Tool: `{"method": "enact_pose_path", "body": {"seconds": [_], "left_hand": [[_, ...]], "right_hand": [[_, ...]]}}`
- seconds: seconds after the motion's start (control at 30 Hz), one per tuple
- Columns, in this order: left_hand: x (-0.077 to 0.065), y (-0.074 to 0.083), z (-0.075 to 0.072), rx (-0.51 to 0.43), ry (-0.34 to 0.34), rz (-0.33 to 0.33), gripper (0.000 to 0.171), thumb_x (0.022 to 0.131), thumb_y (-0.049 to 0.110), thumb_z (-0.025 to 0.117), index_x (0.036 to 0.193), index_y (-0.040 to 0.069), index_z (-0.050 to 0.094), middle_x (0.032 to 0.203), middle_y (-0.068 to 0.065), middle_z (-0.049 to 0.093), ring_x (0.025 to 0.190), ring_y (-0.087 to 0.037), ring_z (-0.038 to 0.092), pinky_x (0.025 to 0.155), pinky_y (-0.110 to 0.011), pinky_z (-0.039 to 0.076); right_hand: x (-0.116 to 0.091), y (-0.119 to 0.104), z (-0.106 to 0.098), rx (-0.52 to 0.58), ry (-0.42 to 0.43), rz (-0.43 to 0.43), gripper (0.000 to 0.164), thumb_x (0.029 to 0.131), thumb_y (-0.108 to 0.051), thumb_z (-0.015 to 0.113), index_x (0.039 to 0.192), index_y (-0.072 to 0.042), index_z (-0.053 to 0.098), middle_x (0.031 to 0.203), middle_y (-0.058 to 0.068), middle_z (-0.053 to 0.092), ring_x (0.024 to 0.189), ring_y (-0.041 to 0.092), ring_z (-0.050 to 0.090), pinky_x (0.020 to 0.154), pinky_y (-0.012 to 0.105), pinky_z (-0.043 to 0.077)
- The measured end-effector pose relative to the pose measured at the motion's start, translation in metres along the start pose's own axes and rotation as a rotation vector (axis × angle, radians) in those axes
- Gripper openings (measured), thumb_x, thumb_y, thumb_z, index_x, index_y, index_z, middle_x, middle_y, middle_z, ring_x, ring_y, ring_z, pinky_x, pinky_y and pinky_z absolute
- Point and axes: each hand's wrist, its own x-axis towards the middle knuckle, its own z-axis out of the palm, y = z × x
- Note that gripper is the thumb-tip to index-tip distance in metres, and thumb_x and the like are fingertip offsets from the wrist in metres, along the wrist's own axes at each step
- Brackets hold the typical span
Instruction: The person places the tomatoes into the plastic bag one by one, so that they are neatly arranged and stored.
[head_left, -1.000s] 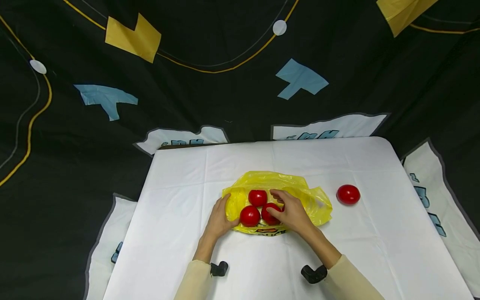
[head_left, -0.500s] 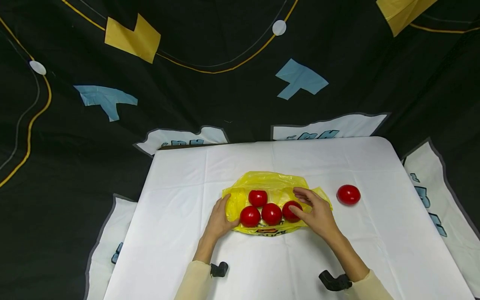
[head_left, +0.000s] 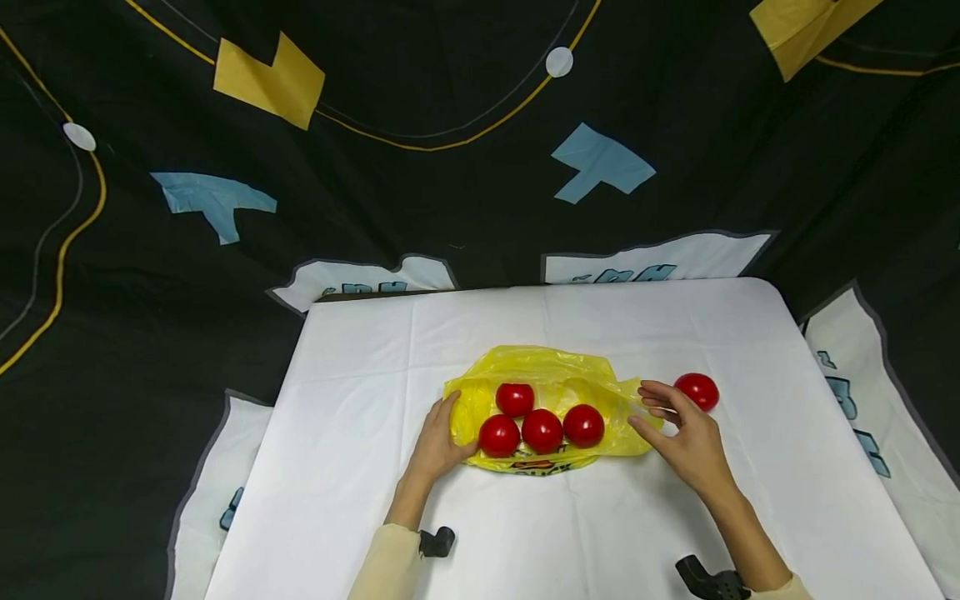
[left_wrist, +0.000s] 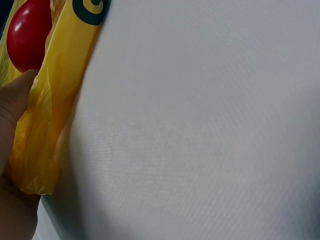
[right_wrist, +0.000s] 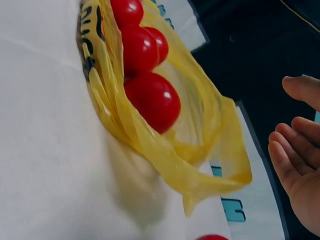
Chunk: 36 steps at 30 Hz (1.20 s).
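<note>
A yellow plastic bag with dark lettering lies open on the table. Several glossy red balls, tomato-like, sit inside it: one at the back and a front row that ends in a right-hand ball. My left hand holds the bag's left end, its thumb over the rim beside a red ball. Past the bag's right end is my right hand, empty, fingers loosely bent and thumb apart. Just behind its fingers another red ball lies on the cloth, partly covered by the hand.
White cloth covers the table. A black curtain with yellow and blue shapes hangs behind and at the sides. Each wrist wears a black mount, such as the left one.
My right hand has let go of a red ball in the bag, right of the others, and moved right toward the loose one. My left hand stays at the bag's left end.
</note>
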Motion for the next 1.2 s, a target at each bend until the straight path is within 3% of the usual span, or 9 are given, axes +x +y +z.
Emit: {"method": "enact_pose_path", "body": {"seconds": [0.1, 0.3, 0.43, 0.57, 0.7, 0.8, 0.9, 1.03, 1.2], "left_hand": [[0.0, -0.001, 0.0, 0.002, -0.001, -0.001, 0.094, 0.07, 0.028, 0.081, 0.147, 0.012, 0.03, 0.145, -0.015, 0.036, 0.131, -0.032, 0.037, 0.106, -0.047, 0.033], [-0.001, -0.001, 0.0, 0.007, 0.005, 0.001, 0.093, 0.07, 0.029, 0.081, 0.147, 0.012, 0.031, 0.145, -0.015, 0.036, 0.13, -0.032, 0.037, 0.106, -0.047, 0.033], [-0.001, 0.0, 0.0, 0.002, 0.005, -0.001, 0.093, 0.07, 0.029, 0.081, 0.147, 0.011, 0.031, 0.145, -0.015, 0.036, 0.13, -0.033, 0.037, 0.106, -0.048, 0.034], [-0.001, 0.0, 0.0, 0.003, -0.001, -0.008, 0.094, 0.07, 0.03, 0.081, 0.147, 0.012, 0.03, 0.145, -0.016, 0.035, 0.131, -0.033, 0.036, 0.106, -0.048, 0.034], [-0.002, -0.001, 0.0, 0.001, 0.003, -0.006, 0.094, 0.07, 0.029, 0.081, 0.147, 0.012, 0.03, 0.145, -0.016, 0.035, 0.131, -0.033, 0.037, 0.106, -0.048, 0.034], [-0.002, -0.001, 0.0, 0.0, 0.007, -0.001, 0.094, 0.07, 0.029, 0.081, 0.147, 0.011, 0.03, 0.145, -0.016, 0.036, 0.13, -0.033, 0.037, 0.106, -0.048, 0.034], [-0.002, -0.001, 0.0, 0.002, 0.009, 0.003, 0.094, 0.07, 0.03, 0.081, 0.147, 0.011, 0.031, 0.144, -0.016, 0.036, 0.13, -0.033, 0.037, 0.106, -0.048, 0.034], [-0.002, -0.001, 0.0, 0.008, 0.01, 0.007, 0.093, 0.07, 0.03, 0.081, 0.147, 0.011, 0.031, 0.144, -0.016, 0.036, 0.13, -0.033, 0.037, 0.106, -0.048, 0.033], [-0.002, 0.0, 0.0, 0.007, 0.006, 0.002, 0.094, 0.07, 0.03, 0.081, 0.147, 0.011, 0.031, 0.145, -0.016, 0.036, 0.13, -0.033, 0.037, 0.106, -0.047, 0.033]], "right_hand": [[-0.001, 0.006, -0.007, -0.01, 0.016, 0.014, 0.056, 0.071, 0.004, 0.08, 0.123, 0.0, 0.058, 0.112, 0.016, 0.064, 0.095, 0.028, 0.062, 0.082, 0.016, 0.049], [-0.006, 0.016, -0.021, -0.058, 0.073, 0.041, 0.057, 0.069, 0.002, 0.081, 0.122, -0.002, 0.058, 0.113, 0.013, 0.064, 0.094, -0.002, 0.057, 0.084, 0.01, 0.045], [-0.01, 0.025, -0.028, -0.079, 0.106, 0.095, 0.056, 0.072, -0.001, 0.081, 0.123, -0.001, 0.057, 0.117, 0.012, 0.061, 0.095, -0.007, 0.054, 0.085, 0.007, 0.042], [-0.012, 0.036, -0.034, -0.125, 0.123, 0.139, 0.058, 0.075, -0.007, 0.08, 0.127, -0.003, 0.055, 0.122, 0.011, 0.057, 0.101, 0.003, 0.053, 0.084, 0.004, 0.04], [-0.01, 0.048, -0.037, -0.131, 0.142, 0.144, 0.06, 0.076, -0.011, 0.079, 0.13, -0.004, 0.053, 0.123, 0.015, 0.054, 0.107, 0.024, 0.051, 0.083, 0.003, 0.04], [-0.011, 0.074, -0.035, -0.073, 0.175, 0.14, 0.064, 0.075, -0.014, 0.081, 0.132, -0.008, 0.053, 0.127, 0.013, 0.051, 0.113, 0.025, 0.048, 0.084, 0.006, 0.041], [-0.009, 0.082, -0.035, -0.092, 0.176, 0.182, 0.068, 0.076, -0.016, 0.08, 0.135, -0.008, 0.05, 0.13, 0.018, 0.046, 0.117, 0.03, 0.046, 0.09, 0.025, 0.048], [-0.004, 0.074, -0.039, -0.194, 0.141, 0.277, 0.074, 0.079, -0.017, 0.077, 0.14, -0.002, 0.04, 0.132, 0.027, 0.039, 0.116, 0.044, 0.043, 0.09, 0.055, 0.044], [0.0, 0.087, -0.039, -0.219, 0.1, 0.357, 0.082, 0.08, -0.016, 0.076, 0.145, -0.001, 0.029, 0.138, 0.029, 0.034, 0.12, 0.047, 0.042, 0.092, 0.058, 0.042]]}}
